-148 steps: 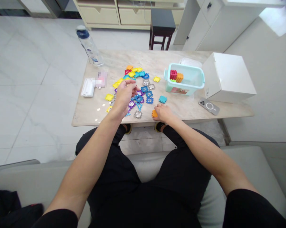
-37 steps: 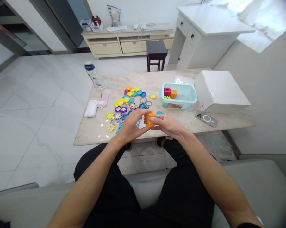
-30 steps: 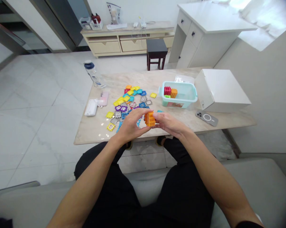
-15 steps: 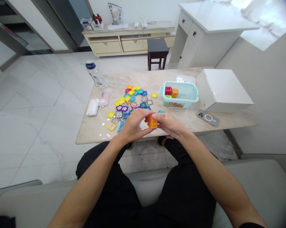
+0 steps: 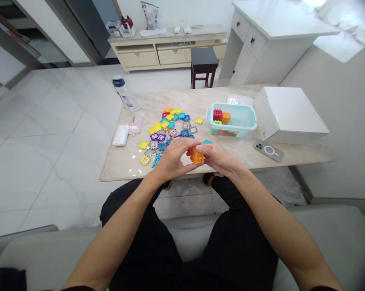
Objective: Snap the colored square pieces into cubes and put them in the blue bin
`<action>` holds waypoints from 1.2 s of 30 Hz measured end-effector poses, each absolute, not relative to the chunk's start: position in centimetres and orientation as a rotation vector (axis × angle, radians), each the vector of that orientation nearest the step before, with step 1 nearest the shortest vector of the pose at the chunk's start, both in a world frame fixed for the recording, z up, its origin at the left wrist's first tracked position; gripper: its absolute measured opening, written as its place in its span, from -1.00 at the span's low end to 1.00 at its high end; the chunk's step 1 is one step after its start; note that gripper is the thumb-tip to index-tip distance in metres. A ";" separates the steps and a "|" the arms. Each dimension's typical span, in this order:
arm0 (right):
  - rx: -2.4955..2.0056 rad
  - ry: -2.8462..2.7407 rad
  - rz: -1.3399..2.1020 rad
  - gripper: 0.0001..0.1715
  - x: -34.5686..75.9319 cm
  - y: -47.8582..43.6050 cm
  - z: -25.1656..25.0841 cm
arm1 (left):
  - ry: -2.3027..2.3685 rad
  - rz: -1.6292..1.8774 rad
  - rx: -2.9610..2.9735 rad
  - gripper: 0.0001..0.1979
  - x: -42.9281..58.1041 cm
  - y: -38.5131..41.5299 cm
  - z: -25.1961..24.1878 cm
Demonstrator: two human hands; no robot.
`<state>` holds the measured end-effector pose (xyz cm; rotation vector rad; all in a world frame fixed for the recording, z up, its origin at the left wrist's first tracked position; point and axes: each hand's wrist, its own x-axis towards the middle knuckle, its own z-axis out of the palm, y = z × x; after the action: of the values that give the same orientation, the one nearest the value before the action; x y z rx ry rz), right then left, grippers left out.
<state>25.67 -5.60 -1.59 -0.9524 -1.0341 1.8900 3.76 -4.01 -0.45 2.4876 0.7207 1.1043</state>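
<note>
Between my two hands, just above the table's front edge, is a stack of orange interlocking plastic tiles (image 5: 197,155). My left hand (image 5: 175,157) grips the stack from the left, thumb below and fingers over the top. From the other side my right hand (image 5: 216,157) holds it, its thumb across the upper part. Loose toothed tiles (image 5: 160,137) in yellow, blue, purple and grey lie spread beyond my left hand. A light teal bin (image 5: 232,130) stands past my right hand, with red tiles (image 5: 217,114), orange tiles (image 5: 226,118) and green ones inside.
A water bottle (image 5: 125,95) stands at the table's far left, with a white packet (image 5: 120,135) nearer. To the right are a grey phone (image 5: 269,150) and a large white box (image 5: 291,115). A dark stool (image 5: 204,60) is behind the marble-look table (image 5: 118,167).
The whole view has shifted slightly, so the scene sits a little further right. Both hands keep hold of the orange stack in nearly the same pose.
</note>
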 end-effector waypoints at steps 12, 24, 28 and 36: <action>-0.953 -0.956 1.886 -0.29 25.6 -5.2 -2.2 | 0.901 1.206 2.463 -0.43 3.4 -3.6 -0.6; -0.931 -1.282 1.910 -0.28 26.4 -5.6 -1.8 | 0.921 1.196 2.433 -0.50 3.5 -3.8 -0.7; -0.931 -1.226 1.931 -0.25 26.5 -5.5 -1.8 | 0.910 1.206 2.426 -0.46 3.5 -3.8 -0.8; -0.941 -1.266 1.898 -0.29 26.5 -5.4 -1.5 | 0.844 1.226 2.440 -0.44 3.5 -3.9 -0.4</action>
<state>26.52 -5.42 -1.49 -0.9413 -1.2655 1.8976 3.49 -3.86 -0.38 2.4396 0.8444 1.2258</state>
